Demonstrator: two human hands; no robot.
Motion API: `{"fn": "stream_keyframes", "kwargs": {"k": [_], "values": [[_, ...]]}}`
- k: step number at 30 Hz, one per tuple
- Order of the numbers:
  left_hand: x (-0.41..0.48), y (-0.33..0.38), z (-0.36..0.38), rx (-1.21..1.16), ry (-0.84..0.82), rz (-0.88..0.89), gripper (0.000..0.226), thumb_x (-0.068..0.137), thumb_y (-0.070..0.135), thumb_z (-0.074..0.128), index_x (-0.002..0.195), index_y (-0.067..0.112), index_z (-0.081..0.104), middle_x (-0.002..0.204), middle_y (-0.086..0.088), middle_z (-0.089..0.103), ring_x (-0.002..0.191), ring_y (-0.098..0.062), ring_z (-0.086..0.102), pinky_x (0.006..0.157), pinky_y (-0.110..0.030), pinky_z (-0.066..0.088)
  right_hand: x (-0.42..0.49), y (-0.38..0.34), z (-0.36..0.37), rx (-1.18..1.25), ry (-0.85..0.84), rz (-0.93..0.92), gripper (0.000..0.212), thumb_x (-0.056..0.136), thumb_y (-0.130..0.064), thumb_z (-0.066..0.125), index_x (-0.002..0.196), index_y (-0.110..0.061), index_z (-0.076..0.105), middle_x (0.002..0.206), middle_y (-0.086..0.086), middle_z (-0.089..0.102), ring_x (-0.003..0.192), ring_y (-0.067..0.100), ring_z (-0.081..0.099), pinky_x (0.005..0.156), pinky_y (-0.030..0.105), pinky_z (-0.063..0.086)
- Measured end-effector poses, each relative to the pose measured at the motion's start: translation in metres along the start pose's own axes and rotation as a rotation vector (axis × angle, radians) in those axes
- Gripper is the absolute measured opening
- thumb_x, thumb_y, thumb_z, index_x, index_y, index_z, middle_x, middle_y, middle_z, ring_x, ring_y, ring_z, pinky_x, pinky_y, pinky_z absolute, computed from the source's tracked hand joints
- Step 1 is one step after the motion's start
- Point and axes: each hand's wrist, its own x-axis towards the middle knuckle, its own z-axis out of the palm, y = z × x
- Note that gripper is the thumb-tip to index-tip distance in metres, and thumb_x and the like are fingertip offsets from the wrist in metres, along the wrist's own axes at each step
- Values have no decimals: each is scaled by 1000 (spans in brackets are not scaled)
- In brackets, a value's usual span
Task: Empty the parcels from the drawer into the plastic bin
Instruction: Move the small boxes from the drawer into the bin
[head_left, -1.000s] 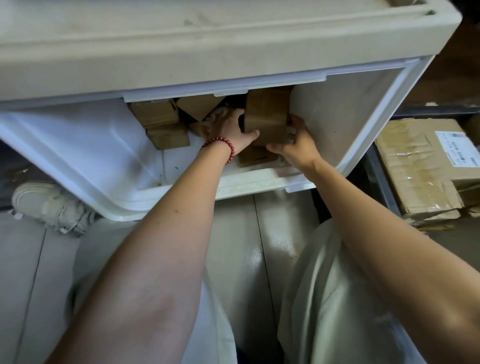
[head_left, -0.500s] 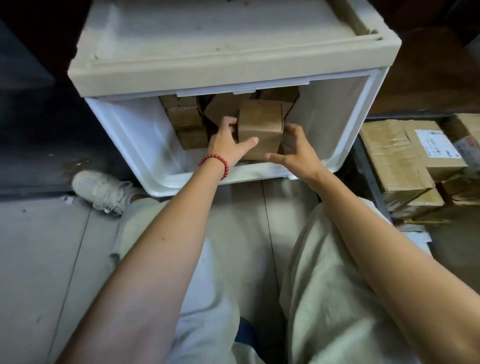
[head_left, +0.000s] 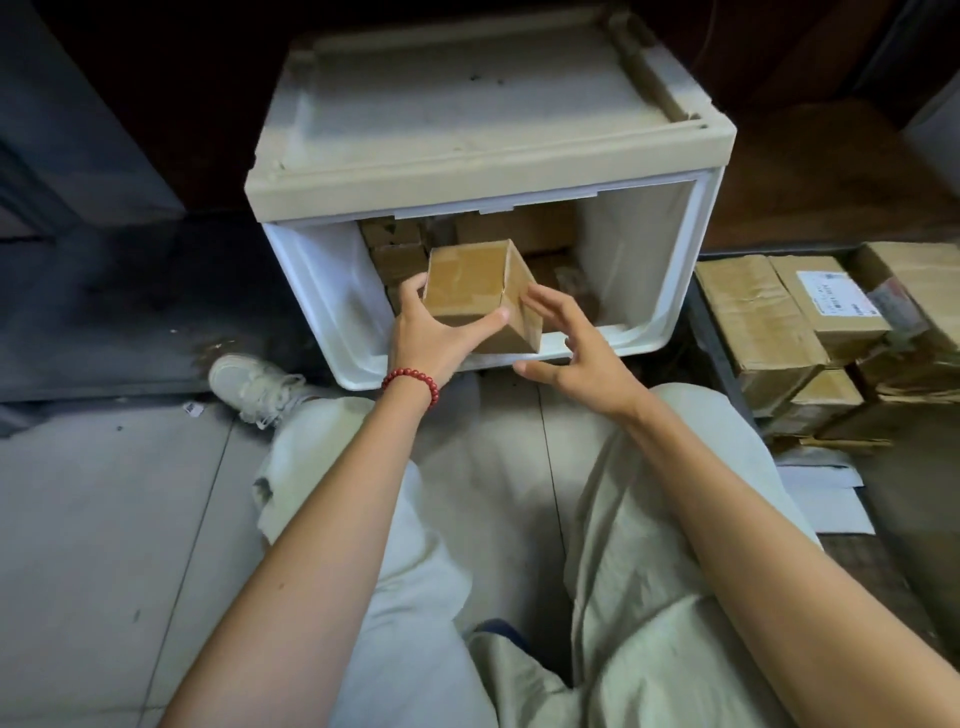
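Note:
A white plastic drawer (head_left: 647, 332) stands pulled out of its beige cabinet (head_left: 488, 119) on the floor in front of me. Several brown cardboard parcels (head_left: 400, 254) lie stacked at its back. My left hand (head_left: 431, 332), with a red bead bracelet on the wrist, grips one taped brown parcel (head_left: 472, 283) and holds it above the drawer's front rim. My right hand (head_left: 571, 348) hovers just right of that parcel with fingers spread, its fingertips near the parcel's right face but holding nothing.
To the right, more cardboard boxes (head_left: 810, 306) are stacked in a dark-edged container. My knees in pale trousers (head_left: 649, 519) and a white shoe (head_left: 249, 384) are on the grey floor. White paper (head_left: 826, 493) lies on the floor at the right.
The parcel has come out of the drawer's depth toward me and now sits above the front rim. My right hand has let go of it and opened. The view has pulled back.

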Motion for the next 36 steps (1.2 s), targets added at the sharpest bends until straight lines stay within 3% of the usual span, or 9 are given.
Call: {"fn": "stream_keyframes", "kwargs": {"k": [5, 8, 10, 14, 19, 23, 29, 33, 36], "values": [[-12, 3, -9, -146, -6, -58, 85, 65, 52, 81, 134, 29, 37, 121, 9, 50, 115, -13, 50, 90, -29, 47, 0, 2, -10, 21, 127, 114, 93, 79, -8, 76, 151, -22, 19, 155, -2, 26, 138, 11, 29, 113, 30, 28], [-13, 1, -11, -259, -77, -115, 83, 63, 52, 80, 131, 30, 39, 117, 10, 52, 116, -17, 53, 89, -39, 54, 1, 7, -13, 53, 129, 184, 98, 78, -9, 78, 151, -22, 15, 156, 1, 26, 142, 19, 26, 116, 44, 27], [-11, -1, -11, -321, -123, -165, 76, 71, 48, 78, 133, 27, 40, 125, 4, 52, 116, -21, 55, 80, -33, 57, 2, 9, -13, 93, 103, 211, 97, 78, -7, 77, 151, -20, 14, 153, 2, 30, 139, 21, 32, 114, 43, 32], [-9, -1, -12, -339, -177, -217, 96, 48, 71, 66, 131, 27, 45, 125, 0, 58, 97, -19, 66, 70, -27, 56, 3, 11, -13, 191, 128, 235, 93, 77, -9, 78, 149, -17, 19, 149, -3, 36, 132, 20, 41, 111, 34, 36], [-10, -3, -9, -409, -223, -307, 56, 84, 63, 52, 129, 32, 38, 128, -4, 51, 94, -28, 65, 85, -38, 54, 6, 10, -15, 329, 186, 238, 68, 81, -9, 74, 134, -21, 33, 139, -3, 48, 123, 19, 50, 95, 23, 46], [-10, -3, -8, -418, -207, -312, 64, 80, 72, 47, 131, 35, 40, 129, 0, 52, 102, -29, 64, 93, -43, 51, 7, 6, -15, 356, 213, 237, 51, 84, -10, 71, 123, -20, 39, 133, -1, 54, 102, 9, 57, 67, 8, 45], [-11, -5, -7, -341, -212, -235, 74, 68, 78, 51, 119, 25, 46, 123, 2, 53, 116, -19, 52, 85, -37, 48, 5, 3, -17, 382, 241, 294, 36, 91, -23, 64, 117, -23, 39, 125, -7, 59, 100, 3, 56, 74, 24, 45], [-12, -9, -6, -244, -173, -159, 55, 75, 72, 55, 96, 23, 49, 108, 10, 56, 103, -3, 52, 97, -36, 43, 4, -2, -21, 401, 279, 326, 35, 93, -35, 60, 115, -19, 37, 103, -14, 60, 91, 0, 58, 65, 20, 47], [-13, -11, -6, -231, -129, -87, 71, 59, 77, 58, 104, 22, 53, 112, 10, 60, 108, -4, 56, 101, -35, 44, 6, -2, -17, 375, 314, 355, 35, 94, -40, 56, 111, -16, 37, 86, -13, 54, 77, 6, 52, 66, 22, 45]]}}
